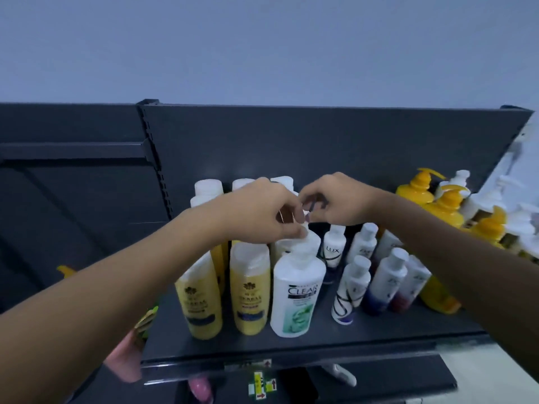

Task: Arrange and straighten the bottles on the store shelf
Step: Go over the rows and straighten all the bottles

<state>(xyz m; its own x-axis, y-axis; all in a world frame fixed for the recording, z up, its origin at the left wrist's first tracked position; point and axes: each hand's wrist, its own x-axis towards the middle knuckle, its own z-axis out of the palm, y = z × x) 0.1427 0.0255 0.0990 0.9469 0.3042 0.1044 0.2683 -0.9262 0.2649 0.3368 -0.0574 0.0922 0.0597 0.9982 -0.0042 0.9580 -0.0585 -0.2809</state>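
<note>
A white Clear pump bottle [297,293] stands near the front of the dark shelf [262,349]. My left hand [262,211] pinches its white pump head from above. My right hand [338,199] meets it fingertip to fingertip over the same pump; what it grips is hidden. Left of the Clear bottle stand two yellow bottles [250,290] with white caps, more white-capped ones behind them. To its right are small white bottles, one marked Lux [334,246], and several with dark bases [385,281].
Yellow pump bottles [446,208] and white pump bottles crowd the right end of the shelf. A dark back panel [320,141] rises behind. Left of the upright post is another bay. Pink items [201,389] and a price tag sit below the shelf edge.
</note>
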